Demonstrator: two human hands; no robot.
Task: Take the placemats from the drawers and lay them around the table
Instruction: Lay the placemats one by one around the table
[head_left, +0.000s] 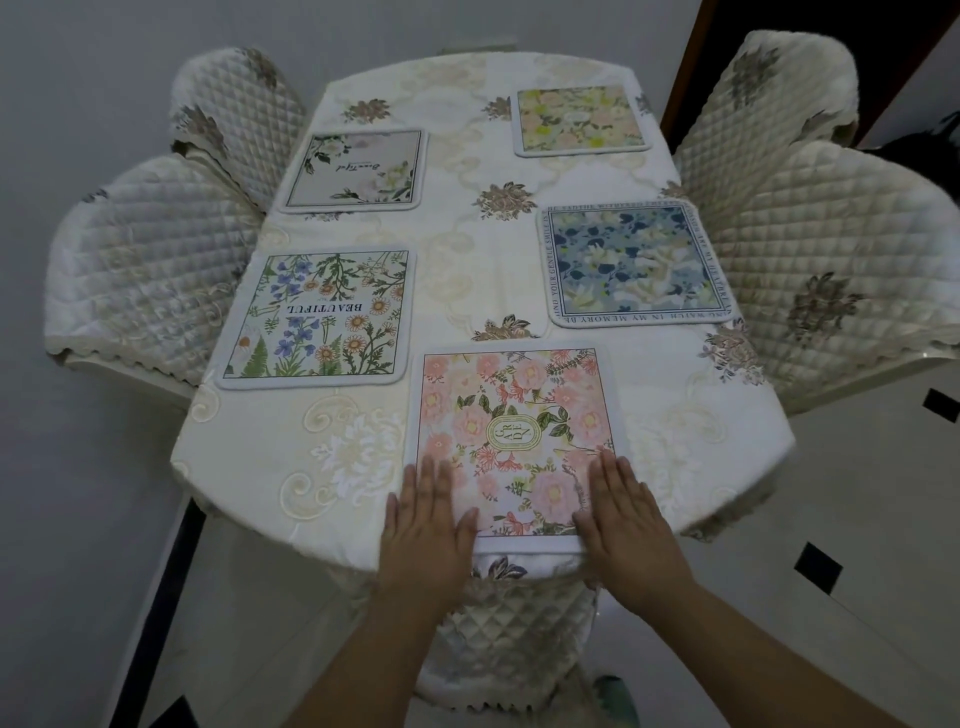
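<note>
Pressing flat-fingered, gripping nothing, my left hand and right hand rest on the near corners of the pink placemat; its long axis runs away from me, near edge at the table rim, both hands equally close.

- Five placemats lie on the worktop, apart from one another.
- The near placemat lies at the near edge, in the middle.
- The left hand and right hand rest flat on its two near corners.
- Two placemats lie along the left side, one nearer, one behind it.
- Two lie along the right side, one nearer, one behind.
- Two chairs stand left of the worktop, two right, one at the near end beneath the hands.
</note>
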